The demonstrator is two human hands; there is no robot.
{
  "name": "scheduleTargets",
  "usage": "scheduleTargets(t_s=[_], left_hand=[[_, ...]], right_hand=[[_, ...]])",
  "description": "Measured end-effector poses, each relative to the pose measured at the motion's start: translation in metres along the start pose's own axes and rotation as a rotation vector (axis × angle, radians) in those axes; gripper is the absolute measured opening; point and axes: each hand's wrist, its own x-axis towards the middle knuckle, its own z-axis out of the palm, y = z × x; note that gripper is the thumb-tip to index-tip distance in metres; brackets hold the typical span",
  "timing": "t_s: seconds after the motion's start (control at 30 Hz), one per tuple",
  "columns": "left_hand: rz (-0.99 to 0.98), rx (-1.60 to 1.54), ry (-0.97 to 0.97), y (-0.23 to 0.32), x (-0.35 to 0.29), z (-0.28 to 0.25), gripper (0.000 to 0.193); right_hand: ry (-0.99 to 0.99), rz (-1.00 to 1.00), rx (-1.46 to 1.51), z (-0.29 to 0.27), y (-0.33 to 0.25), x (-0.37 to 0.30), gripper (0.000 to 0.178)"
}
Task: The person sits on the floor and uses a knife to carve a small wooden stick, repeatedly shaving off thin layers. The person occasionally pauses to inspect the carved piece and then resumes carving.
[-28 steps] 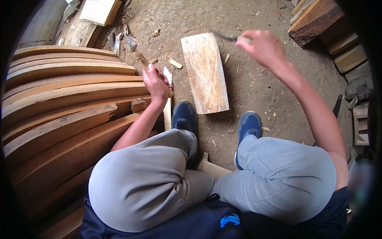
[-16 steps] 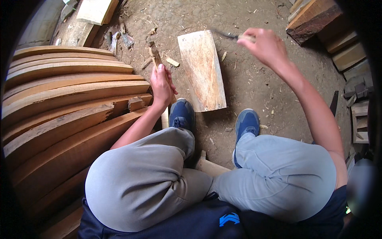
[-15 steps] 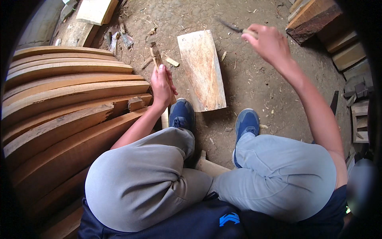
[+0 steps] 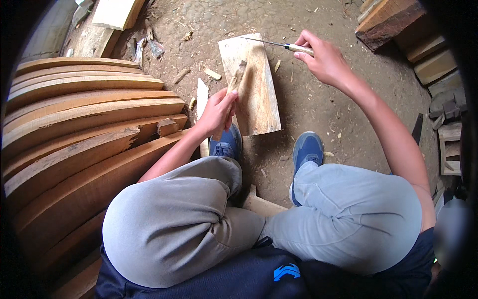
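My left hand is wrapped round a rough stick of wood, which slants up over a broad wooden block. The block lies on the dirt floor beyond my feet, and its pale top is streaked with brown. Farther to the right, my right hand grips a knife by its light handle. The thin dark blade points left across the far end of the block, apart from the stick. My palm hides the stick's lower middle part.
Curved wooden planks are stacked along the left side. More thick timbers stand at the far right, and boards lie at the far left. Wood chips are scattered over the floor. My shoes stand near the block.
My left hand has moved right with the stick, bringing it over the block. The knife has swung left and slightly down, its blade now over the block. A pale splinter now shows beside my left hand.
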Motion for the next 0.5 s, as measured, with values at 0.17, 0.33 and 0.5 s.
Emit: scheduleTargets(t_s=[0.17,0.33,0.5], left_hand=[[-0.053,0.020,-0.047,-0.006,0.001,0.003,0.034],[-0.077,0.035,-0.024,-0.006,0.003,0.006,0.032],[-0.044,0.116,0.014,-0.012,0.002,0.007,0.032]], right_hand=[[0.048,-0.157,-0.016,0.009,-0.001,-0.005,0.027],[-0.044,-0.098,-0.091,0.013,0.000,-0.007,0.035],[-0.099,-0.049,-0.110,0.018,-0.001,-0.012,0.036]])
